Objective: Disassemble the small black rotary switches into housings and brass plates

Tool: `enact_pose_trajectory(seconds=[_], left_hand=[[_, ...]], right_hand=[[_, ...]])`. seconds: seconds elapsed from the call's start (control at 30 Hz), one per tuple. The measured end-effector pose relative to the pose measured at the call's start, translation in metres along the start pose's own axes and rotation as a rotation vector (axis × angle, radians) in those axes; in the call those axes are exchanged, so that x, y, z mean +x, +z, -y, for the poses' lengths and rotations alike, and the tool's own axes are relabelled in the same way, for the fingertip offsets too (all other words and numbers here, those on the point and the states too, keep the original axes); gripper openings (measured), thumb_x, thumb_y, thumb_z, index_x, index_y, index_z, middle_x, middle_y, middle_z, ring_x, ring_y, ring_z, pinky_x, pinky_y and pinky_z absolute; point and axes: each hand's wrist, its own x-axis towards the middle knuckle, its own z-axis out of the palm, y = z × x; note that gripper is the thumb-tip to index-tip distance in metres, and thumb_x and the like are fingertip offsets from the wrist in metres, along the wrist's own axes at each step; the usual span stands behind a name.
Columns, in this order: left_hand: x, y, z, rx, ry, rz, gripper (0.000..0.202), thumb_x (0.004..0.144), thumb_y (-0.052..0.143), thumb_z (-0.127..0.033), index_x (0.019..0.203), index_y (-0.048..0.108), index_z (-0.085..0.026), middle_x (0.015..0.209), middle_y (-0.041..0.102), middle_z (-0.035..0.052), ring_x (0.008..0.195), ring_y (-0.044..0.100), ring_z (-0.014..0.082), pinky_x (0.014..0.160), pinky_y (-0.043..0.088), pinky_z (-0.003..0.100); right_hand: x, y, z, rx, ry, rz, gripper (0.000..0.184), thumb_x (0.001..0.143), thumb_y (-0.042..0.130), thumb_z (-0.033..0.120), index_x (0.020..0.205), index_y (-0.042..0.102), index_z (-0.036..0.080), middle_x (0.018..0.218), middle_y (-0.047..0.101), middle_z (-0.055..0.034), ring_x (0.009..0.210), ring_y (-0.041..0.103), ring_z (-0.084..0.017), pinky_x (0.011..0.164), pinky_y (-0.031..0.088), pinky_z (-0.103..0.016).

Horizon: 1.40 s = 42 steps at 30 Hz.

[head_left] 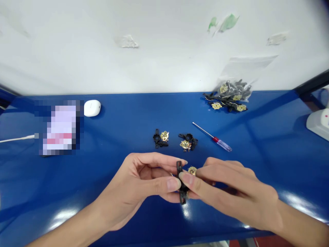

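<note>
Between my two hands, just above the table, is a small black plastic bracket (182, 198) with a slot at each end, held upright. My left hand (144, 185) pinches it from the left with thumb and fingers. From the right, my right hand (231, 188) presses its thumb on the bracket's middle, its other fingers curled behind. Partly hidden beyond the bracket is a brass-coloured disc (192, 170); whether a finger touches it I cannot tell. Farther back lie two small groups of black plastic parts (156, 138) and brass-coloured discs (165, 136), with small screws (189, 149) by the right group.
A screwdriver (215, 139) with a clear and red handle lies right of the groups. Behind it are a clear bag (235, 90) of parts and loose parts (227, 104). A white case (92, 108) and a blurred-out phone (61, 127) are at left, a white power strip (318, 122) at right.
</note>
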Motion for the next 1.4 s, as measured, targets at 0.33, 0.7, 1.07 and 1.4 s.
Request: enact_pose_trajectory(seconds=[0.33, 0.7, 1.07, 1.4], left_hand=[[0.001, 0.000, -0.001, 0.037, 0.005, 0.009, 0.024, 0.093, 0.100, -0.016, 0.115, 0.096, -0.024, 0.104, 0.095, 0.0024, 0.089, 0.091, 0.0177, 0.079, 0.077, 0.020], [-0.001, 0.001, -0.002, 0.098, 0.027, -0.036, 0.023, 0.096, 0.098, -0.020, 0.117, 0.096, -0.028, 0.116, 0.095, 0.0044, 0.102, 0.090, 0.0186, 0.081, 0.074, 0.018], [-0.001, 0.000, -0.005, 0.084, 0.011, -0.032, 0.021, 0.097, 0.097, -0.019, 0.115, 0.096, -0.028, 0.114, 0.095, 0.0039, 0.102, 0.090, 0.0181, 0.081, 0.074, 0.017], [0.000, 0.000, -0.006, 0.064, 0.001, -0.018, 0.020, 0.098, 0.096, -0.018, 0.116, 0.096, -0.028, 0.117, 0.094, 0.0034, 0.094, 0.090, 0.0167, 0.083, 0.075, 0.020]], right_hand=[[-0.003, -0.002, -0.005, 0.008, -0.054, 0.003, 0.018, 0.114, 0.071, 0.015, 0.126, 0.083, 0.022, 0.086, 0.079, 0.0013, 0.064, 0.066, -0.012, 0.053, 0.054, -0.028], [-0.005, -0.012, 0.008, 0.058, 0.114, -0.004, 0.014, 0.107, 0.080, 0.016, 0.109, 0.085, 0.028, 0.078, 0.081, 0.0025, 0.054, 0.070, -0.014, 0.048, 0.058, -0.032], [-0.006, -0.001, 0.002, -0.009, 0.065, -0.073, 0.017, 0.104, 0.081, 0.013, 0.105, 0.085, 0.029, 0.074, 0.075, 0.0032, 0.053, 0.063, -0.013, 0.046, 0.049, -0.032], [-0.005, -0.007, -0.015, 0.385, 0.133, 0.082, 0.031, 0.108, 0.073, 0.007, 0.133, 0.084, 0.023, 0.099, 0.074, -0.0027, 0.079, 0.067, -0.013, 0.069, 0.061, -0.030]])
